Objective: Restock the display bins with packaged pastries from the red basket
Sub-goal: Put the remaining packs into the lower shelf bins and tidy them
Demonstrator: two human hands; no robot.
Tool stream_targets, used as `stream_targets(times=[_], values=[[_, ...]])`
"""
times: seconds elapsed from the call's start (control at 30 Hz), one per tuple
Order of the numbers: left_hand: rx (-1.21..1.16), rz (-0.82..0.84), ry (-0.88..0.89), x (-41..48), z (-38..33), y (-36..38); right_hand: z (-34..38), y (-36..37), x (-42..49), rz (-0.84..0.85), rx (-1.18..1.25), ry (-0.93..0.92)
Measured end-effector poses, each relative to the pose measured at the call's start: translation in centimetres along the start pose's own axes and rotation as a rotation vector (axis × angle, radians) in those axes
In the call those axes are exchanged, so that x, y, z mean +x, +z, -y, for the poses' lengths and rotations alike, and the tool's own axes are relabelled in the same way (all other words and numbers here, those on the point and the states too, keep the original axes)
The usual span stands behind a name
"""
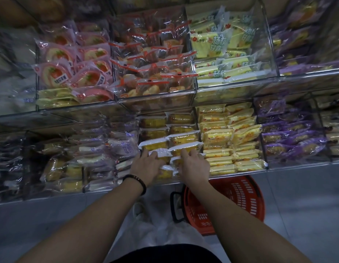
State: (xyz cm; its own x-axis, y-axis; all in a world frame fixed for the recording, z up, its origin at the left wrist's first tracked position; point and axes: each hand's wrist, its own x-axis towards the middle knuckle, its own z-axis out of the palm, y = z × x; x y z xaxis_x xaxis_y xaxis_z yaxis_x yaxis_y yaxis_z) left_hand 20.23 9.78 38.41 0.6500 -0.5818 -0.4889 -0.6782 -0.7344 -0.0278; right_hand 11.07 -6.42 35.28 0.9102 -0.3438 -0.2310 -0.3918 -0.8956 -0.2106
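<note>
Restocking under way: we reach into the middle bin [168, 182] at the front edge of the lower shelf [297, 165], where yellow pastry packets [184, 138] lie stacked. Our left hand [146, 166], a dark bracelet [138, 182] at the wrist, has its fingers [146, 153] grasping a white-ended packet [160, 153]. Our right hand [195, 166] lies on the packets beside it; whether its fingers are clenched on one we cannot tell. The red basket [240, 198] stands on the floor [297, 205] just below the shelf's front edge.

Display bins [274, 54]: clear, glossy rigid plastic, reflective. Pastry wrappers [184, 138]: thin glossy plastic film, crinkled. Red basket [240, 198], 5 o'clock: matt perforated plastic. Beaded bracelet [138, 182], 7 o'clock: dark, polished. Floor [297, 205]: smooth, grey.
</note>
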Motion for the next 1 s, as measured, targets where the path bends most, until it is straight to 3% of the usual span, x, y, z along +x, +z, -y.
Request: stream_targets(times=[0.23, 0.4, 0.6, 0.87, 1.0], values=[[-0.057, 0.043, -0.021, 1.4, 0.3, -0.5, -1.3, 0.3, -0.5, -0.029, 0.035, -0.069], [-0.056, -0.076, -0.029, 0.0, 0.0, 0.4, -1.9, 0.2, -1.3, -0.027, 0.101, -0.048], [-0.265, -0.283, -0.119, -1.1, 0.1, 2.1, -2.4, 0.1, -1.9, 0.064, 0.232, -0.051], [-0.256, -0.45, -0.064, -3.2, -0.4, 2.6, -3.6, -0.3, -4.8, 0.006, 0.335, -0.02], [-0.329, -0.439, 0.06, -4.8, -0.9, 4.2, -3.2, -0.4, -5.8, 0.021, 0.355, 0.019]])
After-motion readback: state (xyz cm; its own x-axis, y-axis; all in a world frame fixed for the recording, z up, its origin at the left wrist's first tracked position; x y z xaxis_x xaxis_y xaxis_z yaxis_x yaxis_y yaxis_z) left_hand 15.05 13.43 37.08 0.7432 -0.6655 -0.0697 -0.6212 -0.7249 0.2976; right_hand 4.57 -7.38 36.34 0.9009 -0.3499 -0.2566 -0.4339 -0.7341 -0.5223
